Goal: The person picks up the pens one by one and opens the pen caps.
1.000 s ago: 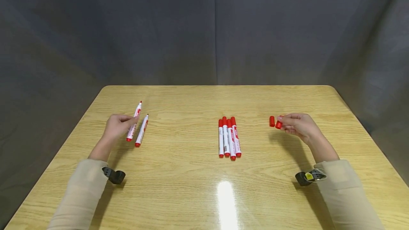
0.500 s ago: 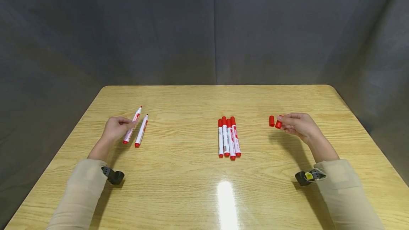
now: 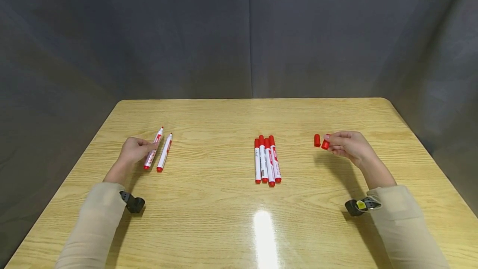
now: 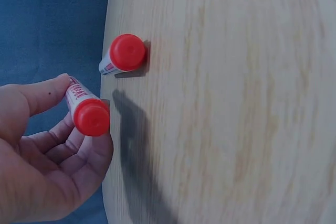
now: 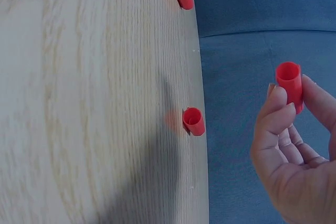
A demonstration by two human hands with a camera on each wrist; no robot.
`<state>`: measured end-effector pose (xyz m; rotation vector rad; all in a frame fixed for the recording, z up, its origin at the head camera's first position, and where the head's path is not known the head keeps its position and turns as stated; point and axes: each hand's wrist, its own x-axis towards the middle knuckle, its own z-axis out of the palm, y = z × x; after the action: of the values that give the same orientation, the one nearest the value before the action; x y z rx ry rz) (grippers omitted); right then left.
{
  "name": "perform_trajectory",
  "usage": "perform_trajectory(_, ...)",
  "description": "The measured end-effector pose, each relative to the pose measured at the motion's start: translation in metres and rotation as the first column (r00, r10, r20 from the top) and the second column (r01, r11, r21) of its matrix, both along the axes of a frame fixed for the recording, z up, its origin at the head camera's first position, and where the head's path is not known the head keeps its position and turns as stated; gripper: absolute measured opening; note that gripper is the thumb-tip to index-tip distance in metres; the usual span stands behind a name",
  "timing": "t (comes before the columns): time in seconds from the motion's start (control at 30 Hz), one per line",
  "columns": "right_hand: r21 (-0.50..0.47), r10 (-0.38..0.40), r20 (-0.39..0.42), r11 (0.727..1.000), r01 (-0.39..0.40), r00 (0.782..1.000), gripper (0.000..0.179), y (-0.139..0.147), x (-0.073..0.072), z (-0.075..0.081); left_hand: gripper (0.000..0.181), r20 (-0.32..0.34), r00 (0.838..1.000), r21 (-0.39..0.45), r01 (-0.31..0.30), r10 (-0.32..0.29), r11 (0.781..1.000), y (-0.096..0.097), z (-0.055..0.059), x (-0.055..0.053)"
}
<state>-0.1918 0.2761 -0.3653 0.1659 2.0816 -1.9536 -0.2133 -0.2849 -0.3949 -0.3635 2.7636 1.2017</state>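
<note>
An uncapped marker (image 3: 152,153) sits pinched in the left hand's (image 3: 135,150) fingers, tip pointing far; a second bare-tipped marker (image 3: 164,152) lies just right. The right hand's (image 3: 351,146) fingers pinch a red cap (image 3: 325,144), a loose cap (image 3: 317,140) just left. Four capped markers (image 3: 270,163) lie between, well apart from both hands and the desk's (image 3: 209,202) far edge.

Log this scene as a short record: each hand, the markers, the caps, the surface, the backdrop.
left hand: pinches an uncapped red marker, tip pointing away from the person
right hand: pinches a red marker cap, open end visible
second uncapped marker: on the table, right of the held one
four capped red markers: side by side, mid-table
second cap: on the table, left of the held cap
surface: wood-grain table
backdrop: dark fabric
</note>
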Motion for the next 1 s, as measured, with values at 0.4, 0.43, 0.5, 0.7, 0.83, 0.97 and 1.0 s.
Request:
perform_trajectory(0.4, -0.005, 0.001, -0.005, 1.0, -0.001, 1.0, 0.007, 0.0014, 0.0006, 0.0001, 0.038, 0.036, 0.999, -0.018, -0.001, 0.002, 1.0, 0.0034, -0.0035, -0.0044)
perform_trajectory(0.43, -0.004, 0.0, -0.005, 1.0, 0.0, 1.0, 0.007, 0.0014, 0.0007, 0.0003, 0.038, 0.039, 0.999, -0.017, -0.002, 0.002, 1.0, 0.0035, -0.0038, -0.0046)
perform_trajectory(0.5, -0.004, -0.001, -0.004, 1.0, 0.001, 1.0, 0.007, 0.0016, 0.0008, 0.0007, 0.039, 0.046, 0.999, -0.016, -0.002, 0.003, 1.0, 0.0031, -0.0049, -0.0055)
perform_trajectory(0.7, -0.003, -0.002, -0.001, 1.0, 0.002, 1.0, 0.007, 0.0024, 0.0013, 0.001, 0.039, 0.064, 0.998, -0.027, -0.002, 0.004, 1.0, 0.0038, -0.0065, -0.0065)
perform_trajectory(0.83, -0.003, -0.002, 0.002, 1.0, 0.002, 1.0, 0.007, 0.0029, 0.0013, 0.0009, 0.039, 0.071, 0.997, -0.028, -0.01, 0.012, 1.0, 0.0049, -0.007, -0.0076)
perform_trajectory(0.97, -0.001, -0.006, 0.005, 1.0, 0.006, 1.0, 0.007, 0.003, 0.0011, 0.001, 0.039, 0.083, 0.996, -0.044, -0.016, 0.02, 0.999, 0.0063, -0.0073, -0.0081)
perform_trajectory(1.0, -0.001, -0.007, 0.006, 1.0, 0.007, 1.0, 0.007, 0.003, 0.0011, 0.001, 0.039, 0.084, 0.996, -0.054, -0.017, 0.022, 0.998, 0.0068, -0.007, -0.0078)
